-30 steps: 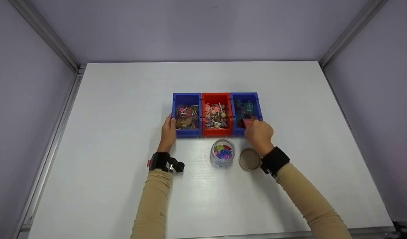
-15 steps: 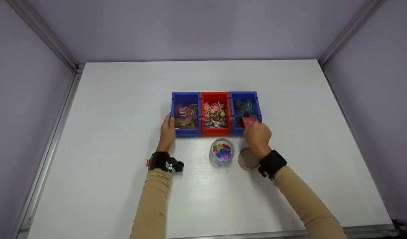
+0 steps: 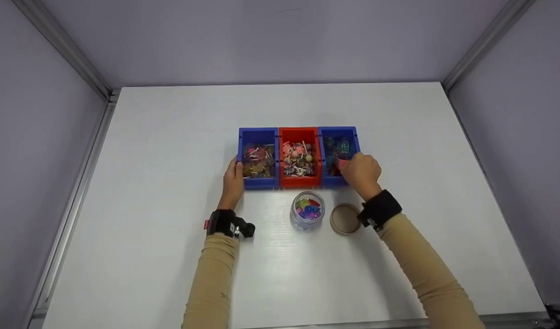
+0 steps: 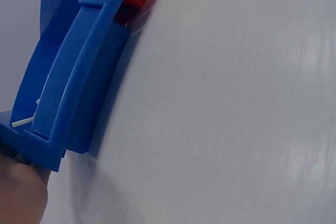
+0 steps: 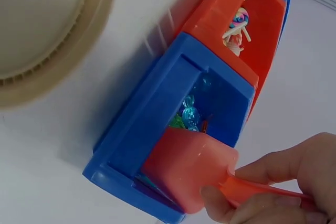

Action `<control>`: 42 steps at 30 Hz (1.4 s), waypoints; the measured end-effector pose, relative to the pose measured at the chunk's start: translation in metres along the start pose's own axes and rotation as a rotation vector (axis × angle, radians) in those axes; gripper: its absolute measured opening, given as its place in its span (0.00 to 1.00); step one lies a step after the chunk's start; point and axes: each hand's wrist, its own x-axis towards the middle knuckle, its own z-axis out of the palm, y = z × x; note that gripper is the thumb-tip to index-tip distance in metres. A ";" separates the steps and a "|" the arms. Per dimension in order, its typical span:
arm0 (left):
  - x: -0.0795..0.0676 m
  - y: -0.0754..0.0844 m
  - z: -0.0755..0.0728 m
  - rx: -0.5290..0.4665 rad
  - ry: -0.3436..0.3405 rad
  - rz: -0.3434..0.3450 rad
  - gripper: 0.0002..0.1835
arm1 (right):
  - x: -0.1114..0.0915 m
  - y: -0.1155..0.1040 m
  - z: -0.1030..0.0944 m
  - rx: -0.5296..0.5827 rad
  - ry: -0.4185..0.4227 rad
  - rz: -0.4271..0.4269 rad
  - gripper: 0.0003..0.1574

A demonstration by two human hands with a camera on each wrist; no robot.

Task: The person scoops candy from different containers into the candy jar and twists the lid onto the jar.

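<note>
My right hand point(image 5: 294, 182) holds a translucent pink scoop point(image 5: 191, 163) by its handle. The scoop's bowl is down inside the right blue bin point(image 3: 337, 181), among blue and green wrapped-candy shapes point(image 5: 190, 115). My left hand point(image 3: 233, 183) lies against the outer left side of the left blue bin point(image 4: 79, 72); its fingertips are hidden in the left wrist view. Between the two blue bins sits a red bin point(image 3: 298, 182) with small lollipops point(image 3: 299, 160). In front of the bins stands an uncovered clear jar point(image 3: 307, 210) with colourful candy-like pieces.
A round tan lid point(image 3: 345, 219) lies on the white table point(image 3: 280, 274) to the right of the jar, close to my right wrist. The bins are joined side by side. Grey walls point(image 3: 280, 41) stand behind and on both sides.
My right hand has shifted slightly right and away from me, and less of the scoop shows in the head view. My left hand and the bins stay in place.
</note>
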 end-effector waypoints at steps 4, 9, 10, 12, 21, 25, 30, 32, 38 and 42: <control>0.000 0.001 0.000 0.002 0.002 0.014 0.27 | -0.003 0.001 0.009 0.000 0.055 -0.020 0.23; 0.001 0.003 -0.001 0.016 0.019 0.041 0.26 | -0.014 0.007 0.031 0.022 0.170 -0.058 0.24; 0.001 0.003 -0.001 0.015 0.023 0.044 0.26 | -0.015 0.009 0.035 0.024 0.189 -0.065 0.25; 0.002 0.004 -0.002 0.015 0.028 0.045 0.26 | -0.016 0.012 0.043 0.027 0.207 -0.066 0.27; 0.004 0.002 0.002 0.020 0.031 0.061 0.26 | -0.015 0.024 0.059 0.040 0.238 -0.082 0.25; 0.004 0.002 0.004 0.025 0.023 0.052 0.26 | -0.014 0.028 0.061 0.050 0.238 -0.082 0.24; 0.002 -0.001 0.005 0.018 0.013 0.036 0.26 | -0.015 0.031 0.066 0.012 0.261 -0.114 0.22; 0.001 -0.003 0.004 0.018 0.008 0.033 0.27 | -0.015 0.032 0.068 -0.007 0.269 -0.133 0.22; 0.000 -0.004 0.000 0.019 0.000 0.019 0.27 | -0.012 0.033 0.071 -0.005 0.274 -0.191 0.21; 0.001 -0.003 0.000 0.020 0.005 0.016 0.27 | -0.010 0.036 0.069 0.045 0.249 -0.186 0.21</control>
